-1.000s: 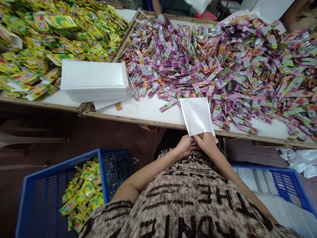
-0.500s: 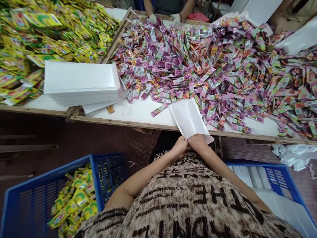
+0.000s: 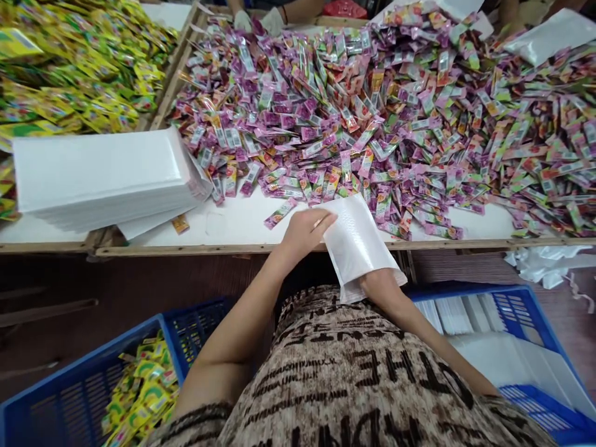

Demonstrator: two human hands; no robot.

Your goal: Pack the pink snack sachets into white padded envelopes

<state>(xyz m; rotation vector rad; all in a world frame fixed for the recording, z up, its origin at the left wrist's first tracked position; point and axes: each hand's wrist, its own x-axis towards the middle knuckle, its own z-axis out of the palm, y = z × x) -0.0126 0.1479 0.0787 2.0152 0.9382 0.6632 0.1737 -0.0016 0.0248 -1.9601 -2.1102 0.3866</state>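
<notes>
A white padded envelope (image 3: 358, 233) is tilted over the table's front edge, its mouth toward my body. My right hand (image 3: 376, 287) reaches into that mouth; its fingers are hidden inside. At the envelope's upper left edge is my left hand (image 3: 305, 234), palm down, its fingers closed over the edge. Just beyond the envelope lies a heap of pink and purple sachets (image 3: 321, 149). One loose sachet (image 3: 280, 213) lies close to my left hand.
A stack of white envelopes (image 3: 100, 164) sits left on the table, beside heaped yellow packets (image 3: 84, 81). Blue crates hold yellow packets (image 3: 144, 391) at left and white envelopes (image 3: 454, 315) at right. A wooden rim (image 3: 223, 249) edges the table. Across it are a co-worker's gloved hands (image 3: 272, 22).
My left hand has left the envelope's mouth and moved up to its left edge. My right hand is now inside the mouth, which gapes wider. The view has shifted right.
</notes>
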